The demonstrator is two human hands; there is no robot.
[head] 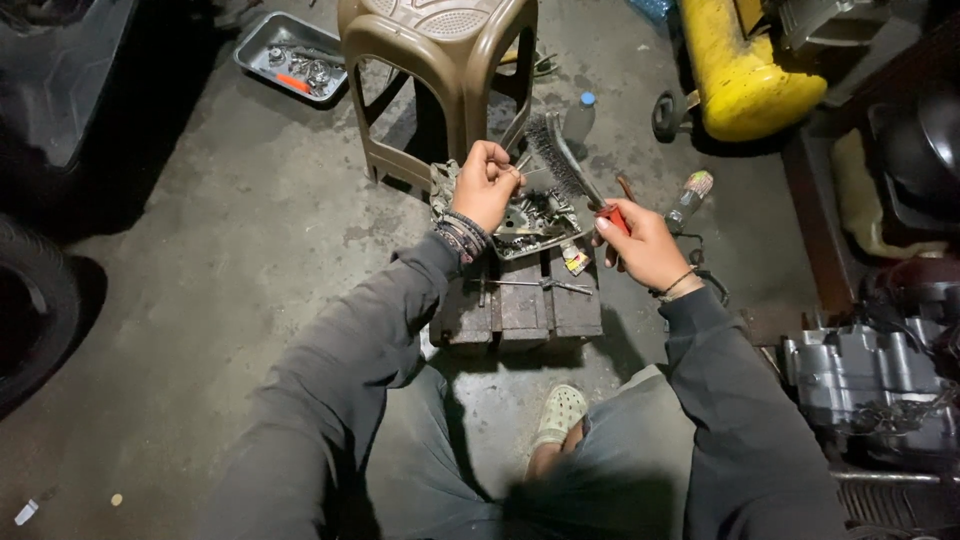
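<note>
My left hand [487,183] is closed on a small metal part that its fingers mostly hide, held above a metal tray [552,237] of greasy engine parts. My right hand [645,246] grips the red handle of a wire brush [562,158]. The bristle head points up and left, close to the fingers of my left hand. The tray rests on a low wooden block [522,306] in front of my knees. A long metal tool [535,285] lies on the block just below the tray.
A brown plastic stool [440,70] stands behind the tray. A second metal tray [290,58] of small parts lies at the back left. A yellow tank [740,70], a plastic bottle [579,115], an engine block [870,385] at right and a tyre [30,310] at left surround me.
</note>
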